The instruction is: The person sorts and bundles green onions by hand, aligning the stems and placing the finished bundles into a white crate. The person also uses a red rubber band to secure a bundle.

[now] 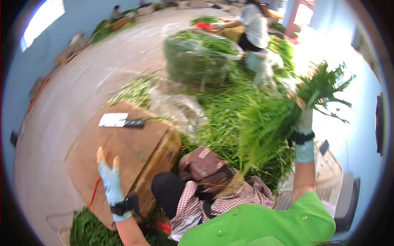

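Observation:
In a light blue glove, my left hand (110, 180) is held with fingers apart over the left side of a brown wooden board (84, 153), near a red cord (96, 184). A cleaver (115, 119) with a black handle lies flat on that board. My right hand (303, 115), gloved too and raised at the right, grips a large, slightly blurred bunch of leafy greens (320, 88). Below it spreads a heap of loose green leaves (219, 119). Dark green leaves (84, 229) also lie beside the board's lower left.
Beyond are a clear bag of greens (193, 61), crumpled plastic (176, 110) and a seated person in white (254, 28), with others farther back. A pale plastic crate (330, 172) stands by the right wall. A brown bundle (205, 164) and checked cloth (258, 192) are near my legs.

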{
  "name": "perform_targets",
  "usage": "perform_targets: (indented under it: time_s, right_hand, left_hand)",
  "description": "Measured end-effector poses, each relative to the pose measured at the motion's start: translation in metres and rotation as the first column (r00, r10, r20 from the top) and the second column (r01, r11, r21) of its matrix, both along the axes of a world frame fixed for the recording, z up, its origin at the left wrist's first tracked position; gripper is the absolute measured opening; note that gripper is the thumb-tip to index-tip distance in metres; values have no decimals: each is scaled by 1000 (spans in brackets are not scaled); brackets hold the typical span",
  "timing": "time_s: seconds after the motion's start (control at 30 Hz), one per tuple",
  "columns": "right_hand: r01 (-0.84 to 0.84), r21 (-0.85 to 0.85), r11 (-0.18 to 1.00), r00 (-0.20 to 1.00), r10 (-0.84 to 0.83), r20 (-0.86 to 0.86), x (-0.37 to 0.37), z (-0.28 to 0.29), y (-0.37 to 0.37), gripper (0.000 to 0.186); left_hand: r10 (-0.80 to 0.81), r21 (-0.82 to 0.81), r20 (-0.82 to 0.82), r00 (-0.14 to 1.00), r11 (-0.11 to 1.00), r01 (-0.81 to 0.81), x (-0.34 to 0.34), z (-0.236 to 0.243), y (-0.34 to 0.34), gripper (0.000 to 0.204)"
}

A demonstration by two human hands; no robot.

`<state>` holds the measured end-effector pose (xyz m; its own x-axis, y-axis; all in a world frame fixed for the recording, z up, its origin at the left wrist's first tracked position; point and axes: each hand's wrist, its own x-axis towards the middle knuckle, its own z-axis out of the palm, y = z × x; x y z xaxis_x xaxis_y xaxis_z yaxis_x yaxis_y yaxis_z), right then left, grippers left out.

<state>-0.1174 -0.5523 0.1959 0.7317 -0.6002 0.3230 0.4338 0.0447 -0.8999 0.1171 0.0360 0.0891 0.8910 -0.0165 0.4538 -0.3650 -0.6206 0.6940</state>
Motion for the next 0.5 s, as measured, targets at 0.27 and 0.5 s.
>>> perform_targets:
  time_s: [0.27, 0.5]
  right_hand:
    - [-297, -246, 922, 873, 367, 322, 36, 137, 69, 41]
    - [-627, -143, 766, 728, 641, 244, 83, 160, 146, 65]
  left_hand:
    - [-327, -37, -81, 941, 945, 325, -43, 56, -52, 76]
    - [-513, 93, -29, 858, 853, 513, -75, 83, -78, 97]
